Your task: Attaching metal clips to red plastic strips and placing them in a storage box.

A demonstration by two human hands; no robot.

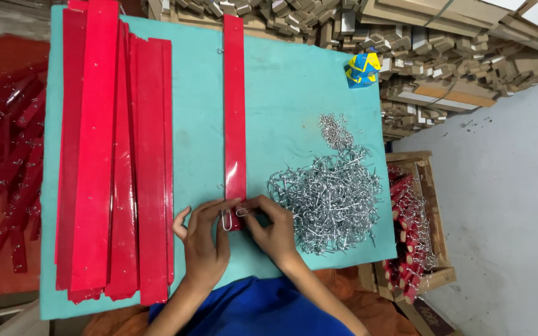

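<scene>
At the red strip's [234, 124] near end, both hands [238, 233] pinching a metal hook [227, 219].

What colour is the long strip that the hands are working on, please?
Glossy red strip, lying on the turquoise table cover; head view.

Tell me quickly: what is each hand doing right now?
Left hand: pinching a metal hook at the red strip end.
Right hand: fingers closed on the same hook.
</scene>
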